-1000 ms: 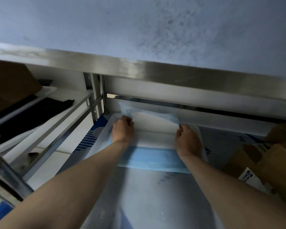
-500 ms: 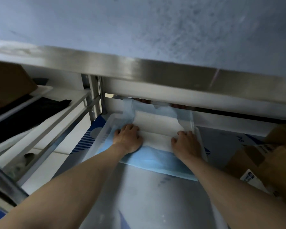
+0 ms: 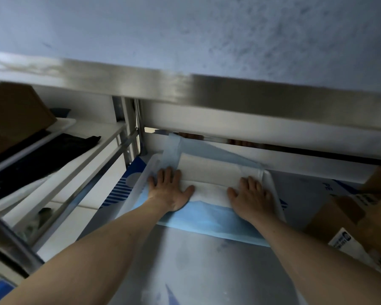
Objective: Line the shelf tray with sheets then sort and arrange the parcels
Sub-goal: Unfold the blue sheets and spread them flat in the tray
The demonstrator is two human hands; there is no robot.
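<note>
Two hands, one sheet, one tray.

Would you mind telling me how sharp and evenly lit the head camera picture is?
Head view: the steel shelf edge is motion-smeared; both hands, left hand and right hand, look fairly sharp on the blue-and-white sheet; left-side shelves lie in shadow; wide-angle bending shows.

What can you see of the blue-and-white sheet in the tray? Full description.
The sheet looks like thin absorbent padding: a white quilted centre with a light blue border. It lies flat across the far end of the translucent tray. Its far-left blue corner stands up against the white back wall, and its near blue edge lies across the tray floor. A fold line crosses the white part. The left hand and right hand press on it with flat, spread fingers, one at each side.
</note>
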